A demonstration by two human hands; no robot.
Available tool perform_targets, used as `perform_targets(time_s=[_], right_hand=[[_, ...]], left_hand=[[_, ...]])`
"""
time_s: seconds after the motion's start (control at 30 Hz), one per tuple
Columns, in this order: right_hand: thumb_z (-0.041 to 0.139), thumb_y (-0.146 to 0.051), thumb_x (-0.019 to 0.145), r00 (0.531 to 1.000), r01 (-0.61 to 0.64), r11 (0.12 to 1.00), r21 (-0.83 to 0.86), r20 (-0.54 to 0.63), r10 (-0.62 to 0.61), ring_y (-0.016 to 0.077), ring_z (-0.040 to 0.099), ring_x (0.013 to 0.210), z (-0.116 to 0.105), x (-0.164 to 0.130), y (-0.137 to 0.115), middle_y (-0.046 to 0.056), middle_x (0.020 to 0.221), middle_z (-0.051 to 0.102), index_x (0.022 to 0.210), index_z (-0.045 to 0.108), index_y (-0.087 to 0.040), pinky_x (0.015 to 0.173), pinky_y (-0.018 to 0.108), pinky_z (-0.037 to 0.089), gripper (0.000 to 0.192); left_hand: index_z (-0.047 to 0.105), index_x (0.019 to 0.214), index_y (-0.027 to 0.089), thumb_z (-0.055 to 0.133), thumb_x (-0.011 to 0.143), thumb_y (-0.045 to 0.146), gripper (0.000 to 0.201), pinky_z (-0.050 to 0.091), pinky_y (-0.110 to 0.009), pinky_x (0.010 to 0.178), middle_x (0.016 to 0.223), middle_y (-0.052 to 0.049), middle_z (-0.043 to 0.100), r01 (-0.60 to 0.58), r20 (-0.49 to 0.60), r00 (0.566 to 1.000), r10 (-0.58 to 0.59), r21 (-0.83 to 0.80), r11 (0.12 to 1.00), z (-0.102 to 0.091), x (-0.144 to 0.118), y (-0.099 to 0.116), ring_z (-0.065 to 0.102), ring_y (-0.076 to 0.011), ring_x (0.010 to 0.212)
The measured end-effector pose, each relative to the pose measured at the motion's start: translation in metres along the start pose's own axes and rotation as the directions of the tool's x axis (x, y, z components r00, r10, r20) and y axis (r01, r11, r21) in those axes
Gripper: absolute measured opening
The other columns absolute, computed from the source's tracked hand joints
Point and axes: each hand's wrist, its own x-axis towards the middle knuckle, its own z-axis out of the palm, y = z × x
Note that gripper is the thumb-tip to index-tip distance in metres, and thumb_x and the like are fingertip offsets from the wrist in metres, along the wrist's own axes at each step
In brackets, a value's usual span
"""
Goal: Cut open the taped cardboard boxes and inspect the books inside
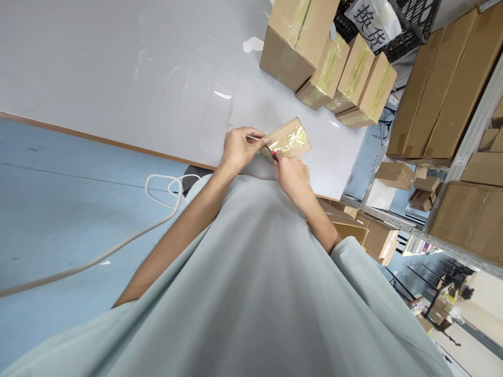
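Note:
A small cardboard box wrapped in yellowish clear tape lies at the near edge of the grey table. My left hand grips the box's near-left end, fingers curled over its edge. My right hand is closed around a red-tipped cutter, whose tip touches the box's near side. Both hands meet at the box, just past my grey shirt.
Several taped cardboard boxes stand at the table's far right, beside a black crate with a paper sign. Metal shelving with large cartons fills the right. A white cable loops on the blue floor at left.

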Motion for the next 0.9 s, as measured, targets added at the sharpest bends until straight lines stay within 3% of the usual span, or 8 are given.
perform_targets(time_s=[0.23,0.47,0.57,0.77,0.9], right_hand=[[0.047,-0.029,0.122,0.996,-0.045,0.999,-0.008,0.083,0.045,0.0354,0.079,0.126,-0.008,-0.014,0.018,0.018,0.136,0.084,0.154,0.073,-0.023,0.107,0.043,0.059,0.042],[0.039,-0.036,0.125,0.998,-0.022,0.998,0.051,0.059,0.019,0.0361,0.080,0.120,-0.013,-0.036,0.020,0.015,0.134,0.086,0.171,0.059,-0.030,0.104,0.043,0.058,0.051],[0.038,-0.036,0.124,1.000,-0.014,0.997,0.080,0.013,0.014,0.0361,0.081,0.120,-0.011,-0.031,0.014,0.015,0.135,0.086,0.174,0.055,-0.030,0.104,0.044,0.059,0.053],[0.042,-0.035,0.124,0.999,0.035,0.992,0.118,-0.002,-0.035,0.0361,0.081,0.125,0.001,-0.006,0.015,0.014,0.137,0.086,0.165,0.065,-0.030,0.106,0.046,0.062,0.048],[0.045,-0.017,0.119,0.998,0.038,0.995,0.096,0.055,-0.044,0.0369,0.081,0.130,0.001,-0.002,0.006,0.018,0.137,0.085,0.152,0.075,-0.021,0.109,0.046,0.062,0.045]], left_hand=[[0.089,0.102,0.023,0.085,0.093,0.031,0.012,0.063,-0.036,0.096,0.113,-0.005,0.087,0.027,-0.066,0.998,-0.021,0.100,0.995,-0.001,-0.003,0.016,0.082,-0.0238,0.095],[0.087,0.101,0.021,0.084,0.091,0.030,0.014,0.062,-0.033,0.090,0.112,-0.005,0.087,0.023,-0.053,0.998,-0.017,0.111,0.994,-0.001,-0.002,0.016,0.080,-0.0221,0.091],[0.087,0.102,0.020,0.086,0.091,0.030,0.015,0.062,-0.033,0.091,0.109,-0.006,0.086,0.032,-0.038,0.999,-0.028,0.116,0.993,-0.003,0.001,0.014,0.080,-0.0226,0.090],[0.088,0.102,0.020,0.086,0.089,0.031,0.017,0.064,-0.035,0.089,0.105,-0.006,0.087,0.039,-0.028,0.999,-0.036,0.097,0.995,-0.004,0.002,0.009,0.080,-0.0238,0.089],[0.089,0.098,0.021,0.086,0.088,0.032,0.015,0.063,-0.035,0.086,0.105,-0.006,0.088,0.031,-0.037,0.999,-0.027,0.102,0.994,-0.002,-0.001,0.008,0.080,-0.0242,0.087]])
